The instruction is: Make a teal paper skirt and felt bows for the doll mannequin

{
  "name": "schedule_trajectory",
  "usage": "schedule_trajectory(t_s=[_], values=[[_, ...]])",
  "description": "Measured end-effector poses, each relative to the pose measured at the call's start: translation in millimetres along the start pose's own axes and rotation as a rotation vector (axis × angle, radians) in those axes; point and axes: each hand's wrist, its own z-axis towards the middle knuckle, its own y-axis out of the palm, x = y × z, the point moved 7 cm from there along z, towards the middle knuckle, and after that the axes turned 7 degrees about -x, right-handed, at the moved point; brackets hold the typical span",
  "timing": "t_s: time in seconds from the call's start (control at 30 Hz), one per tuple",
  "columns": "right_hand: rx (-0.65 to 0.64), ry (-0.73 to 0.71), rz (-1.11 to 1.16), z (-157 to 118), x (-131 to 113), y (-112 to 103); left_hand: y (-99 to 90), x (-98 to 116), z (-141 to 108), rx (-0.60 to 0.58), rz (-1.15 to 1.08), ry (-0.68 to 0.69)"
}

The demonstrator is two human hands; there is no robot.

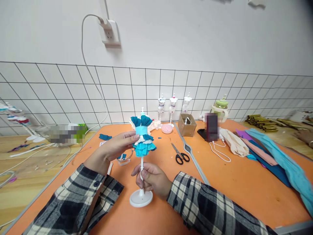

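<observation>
A miniature dress form wearing a ruffled blue and white dress [144, 148] stands upright in front of me; the dress looks like crepe paper. My left hand [123, 143] pinches the waist of the dress from the left, its fingertips against the light blue band. Below the skirt, my right hand [153, 176] is wrapped round the white pole of the stand [142, 161]. The round white base [141, 199] is just under that hand, over the orange mat. Black-handled scissors [180, 155] lie to the right, apart from both hands.
An orange mat [168, 202] covers the table. Behind are three bare dress forms [173, 104], a pink bowl [167, 128] and a cardboard box [187, 125]. Blue paper strips [281, 156], a propped phone [212, 127] and a green-lidded bottle [221, 106] are on the right.
</observation>
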Motion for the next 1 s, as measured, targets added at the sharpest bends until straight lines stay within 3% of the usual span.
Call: schedule_trajectory(t_s=[0.2,0.27,0.37,0.4,0.43,0.57,0.77,0.9,1.0], values=[[0.003,0.001,0.105,-2,-3,-1,-13.0,-6,-3,-0.007,0.129,-0.105],[0.001,-0.001,0.137,-2,-4,-5,-30.4,-3,-7,0.213,0.197,-0.121],[-0.013,-0.011,0.143,-1,-5,-14,-52.5,20,-24,0.699,0.388,0.038],[-0.018,-0.012,0.145,0,-5,-17,-50.7,27,-27,0.767,0.445,0.090],[-0.022,-0.017,0.149,1,-5,-19,-45.1,31,-27,0.761,0.480,0.119],[-0.039,-0.076,0.124,2,-7,-23,-9.0,36,-18,0.507,0.488,0.173],[-0.062,-0.098,0.091,1,-8,-20,33.8,67,-29,0.535,1.205,0.490],[-0.102,-0.111,0.122,2,-10,-18,43.6,68,-30,0.466,1.406,0.592],[-0.133,-0.104,0.181,3,-10,-17,49.0,65,-33,0.488,1.553,0.687]])
